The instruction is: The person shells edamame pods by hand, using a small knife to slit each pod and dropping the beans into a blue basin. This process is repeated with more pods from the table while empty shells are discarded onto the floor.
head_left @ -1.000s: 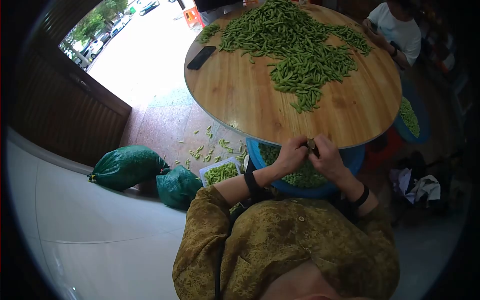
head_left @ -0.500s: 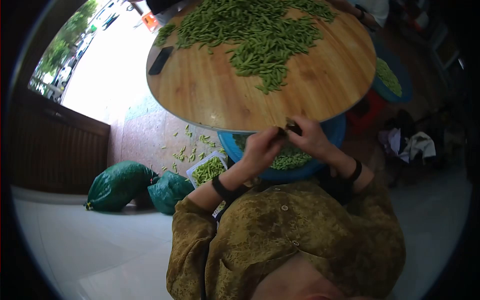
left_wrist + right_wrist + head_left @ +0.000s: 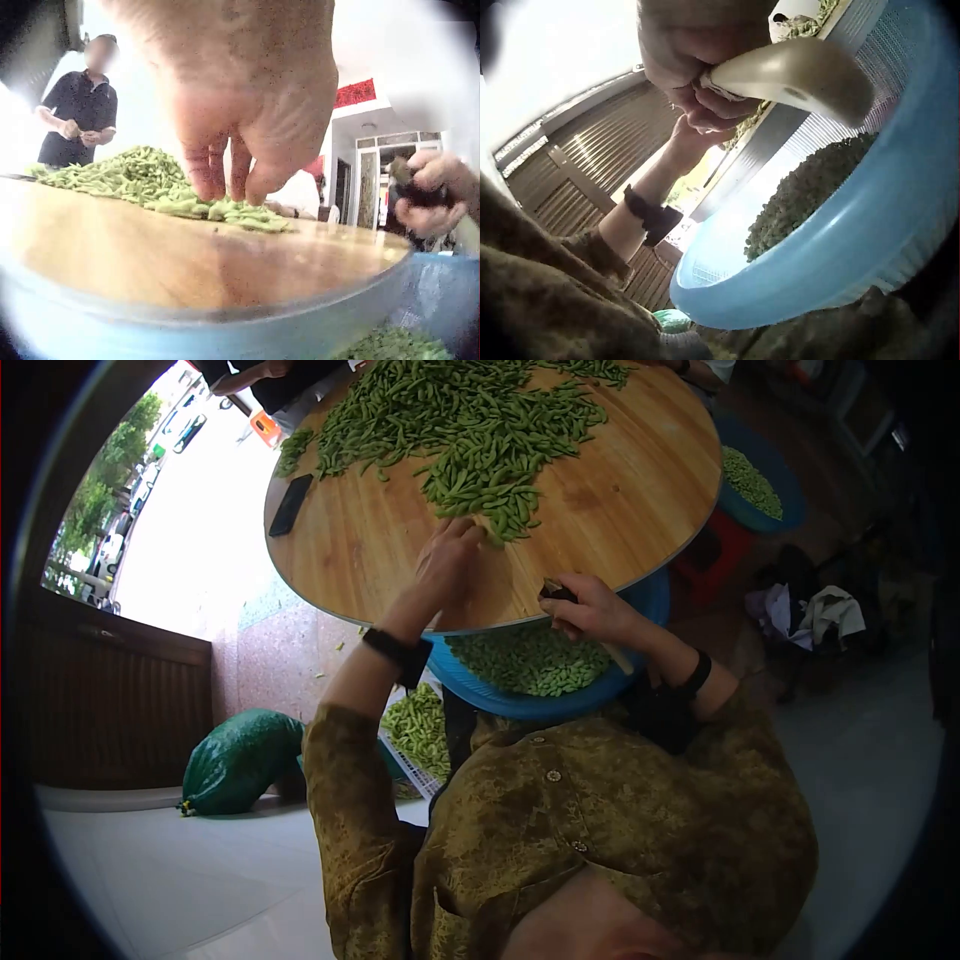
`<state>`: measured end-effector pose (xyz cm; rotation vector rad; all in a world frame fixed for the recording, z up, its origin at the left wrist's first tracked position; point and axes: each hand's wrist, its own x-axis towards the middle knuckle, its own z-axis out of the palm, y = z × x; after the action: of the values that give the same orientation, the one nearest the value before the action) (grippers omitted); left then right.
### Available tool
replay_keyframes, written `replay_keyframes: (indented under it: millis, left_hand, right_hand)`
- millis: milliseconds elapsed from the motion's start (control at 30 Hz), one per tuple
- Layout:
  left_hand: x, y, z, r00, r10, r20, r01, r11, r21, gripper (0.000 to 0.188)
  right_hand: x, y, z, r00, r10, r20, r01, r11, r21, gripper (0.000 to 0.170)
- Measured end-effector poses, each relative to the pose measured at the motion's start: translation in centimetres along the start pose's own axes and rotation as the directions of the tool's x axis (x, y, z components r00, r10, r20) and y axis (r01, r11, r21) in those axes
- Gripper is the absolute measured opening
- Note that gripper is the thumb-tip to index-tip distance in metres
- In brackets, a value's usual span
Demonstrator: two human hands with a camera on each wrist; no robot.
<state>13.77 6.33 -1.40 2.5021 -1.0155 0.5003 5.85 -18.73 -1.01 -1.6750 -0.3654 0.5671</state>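
Observation:
Green pods point(image 3: 490, 470) lie heaped on the round wooden table point(image 3: 370, 560). My left hand point(image 3: 448, 565) reaches over the tabletop to the near tip of the heap. In the left wrist view, the fingers of that left hand point(image 3: 247, 112) point down, their tips at the pods point(image 3: 202, 202); whether one is pinched is hidden. Near the table's front edge, my right hand point(image 3: 597, 610) grips a tool with a dark part at the fingers; its pale, curved handle point(image 3: 795, 75) sticks out of the fist in the right wrist view.
A blue basket point(image 3: 490, 702) of shelled beans sits below the table edge, and another blue basin point(image 3: 790, 500) stands at right. A black phone point(image 3: 291, 505) lies on the table. At lower left are a pod crate point(image 3: 418, 730) and a green sack point(image 3: 240, 760). People stand beyond.
My left hand has parted from the right and moved forward and left to the pod heap. My right hand keeps its grip on the tool. The head view has shifted.

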Motion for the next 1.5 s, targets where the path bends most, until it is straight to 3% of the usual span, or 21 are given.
replay_keyframes:
  millis: [67, 100, 167, 200, 267, 300, 333, 367, 400, 467, 500, 633, 700, 767, 933, 1133, 1200, 1333, 1400, 1433, 1500]
  left_hand:
    - [0.8, -0.6, 1.7, 0.981, -0.123, 0.148, 0.117, 0.992, 0.053, 0.031]
    - [0.8, -0.3, 1.7, 0.981, -0.133, 0.144, 0.126, 0.991, 0.053, 0.031]
    - [0.8, 0.2, 1.4, 0.994, -0.097, 0.054, 0.095, 0.994, 0.047, 0.017]
    - [0.6, 0.5, 1.5, 0.994, -0.092, 0.058, 0.089, 0.995, 0.052, 0.017]
    - [-0.2, 1.3, 1.9, 0.91, -0.403, 0.098, 0.415, 0.894, -0.172, 0.01]
    - [-0.5, 2.2, 1.5, 0.913, -0.393, 0.111, 0.407, 0.897, -0.171, 0.01]
    - [-0.8, 3.4, 0.4, 0.853, -0.46, 0.247, 0.522, 0.728, -0.444, 0.011]
    - [-1.1, 4.4, -0.5, 0.785, -0.475, 0.397, 0.607, 0.466, -0.644, 0.012]
    - [-1.4, 5.4, -1.1, 0.786, -0.471, 0.401, 0.608, 0.468, -0.641, 0.012]
    - [-1.9, 7.1, -1.6, 0.777, -0.414, 0.473, 0.577, 0.171, -0.798, 0.014]
    - [-2.0, 7.5, -1.5, 0.778, -0.415, 0.472, 0.561, 0.122, -0.819, 0.013]
    - [-2.7, 7.6, -1.0, 0.772, -0.444, 0.455, 0.555, 0.124, -0.822, 0.017]
    - [-2.7, 8.2, -1.0, 0.753, -0.463, 0.467, 0.553, 0.062, -0.831, 0.017]
    - [-2.8, 8.6, -1.0, 0.755, -0.472, 0.456, 0.545, 0.063, -0.836, 0.017]
    - [-2.9, 8.9, -0.9, 0.767, -0.474, 0.432, 0.519, 0.061, -0.853, 0.016]
    - [-3.1, 9.6, -0.8, 0.789, -0.527, 0.316, 0.495, 0.24, -0.835, 0.014]
    - [-3.5, 9.6, -0.3, 0.816, -0.542, 0.202, 0.449, 0.374, -0.811, 0.016]
    - [-3.3, 9.7, 0.0, 0.831, -0.551, 0.07, 0.332, 0.392, -0.858, 0.017]
    - [-3.1, 9.2, -1.1, 0.827, -0.493, 0.272, 0.384, 0.142, -0.912, 0.011]
    - [-3.1, 8.8, -1.2, 0.826, -0.494, 0.27, 0.383, 0.141, -0.913, 0.011]
    - [-3.2, 8.2, -1.2, 0.823, -0.299, 0.483, 0.383, -0.337, -0.86, 0.011]
  right_hand:
    - [-0.2, 0.1, -0.4, 0.995, 0.097, 0.037, -0.101, 0.986, 0.132, 0.022]
    - [-0.2, 0.1, -0.5, 0.994, 0.099, 0.046, -0.104, 0.986, 0.127, 0.022]
    - [-0.3, 0.4, -0.6, 0.992, 0.123, 0.01, -0.116, 0.904, 0.411, 0.027]
    - [-0.1, 0.4, -0.5, 0.993, 0.117, 0.008, -0.11, 0.903, 0.416, 0.027]
    - [0.1, 0.3, -0.3, 0.996, 0.084, -0.017, -0.064, 0.86, 0.507, 0.031]
    - [0.1, 0.3, 0.1, 0.996, 0.085, -0.028, -0.059, 0.854, 0.518, 0.031]
    - [0.1, 0.1, 0.5, 0.998, 0.056, -0.02, -0.036, 0.834, 0.55, 0.029]
    - [0.1, 0.0, 0.8, 1.0, 0.025, -0.011, -0.014, 0.815, 0.58, 0.027]
    - [0.2, 0.0, 0.9, 1.0, 0.025, -0.016, -0.011, 0.812, 0.584, 0.027]
    - [0.5, 0.3, 1.0, 0.992, -0.028, 0.127, -0.051, 0.815, 0.578, 0.022]
    - [0.4, 0.2, 1.1, 0.992, -0.025, 0.126, -0.053, 0.814, 0.578, 0.022]
    - [-0.3, -0.9, 1.5, 0.986, -0.085, 0.141, -0.023, 0.775, 0.631, 0.014]
    - [-0.3, -0.9, 1.6, 0.984, -0.111, 0.139, 0.0, 0.779, 0.626, 0.014]
    - [-0.2, -0.5, 1.4, 0.971, -0.14, 0.191, -0.01, 0.781, 0.625, 0.028]
    - [-0.7, -1.1, 1.5, 0.969, -0.152, 0.194, -0.002, 0.78, 0.625, 0.037]
    - [-0.9, -1.2, 1.7, 0.976, -0.159, 0.152, 0.037, 0.802, 0.597, 0.035]
    - [-1.1, -1.2, 1.9, 0.975, -0.167, 0.144, 0.053, 0.81, 0.583, 0.033]
    - [-0.9, -1.2, 2.2, 0.989, -0.131, 0.063, 0.067, 0.798, 0.599, 0.03]
    - [-0.8, -1.1, 2.1, 0.99, -0.131, 0.052, 0.071, 0.784, 0.617, 0.032]
    - [-0.9, -1.2, 1.7, 0.986, -0.131, 0.106, 0.03, 0.754, 0.656, 0.031]
    - [-1.0, -1.1, 1.4, 0.978, -0.132, 0.164, -0.019, 0.724, 0.69, 0.03]
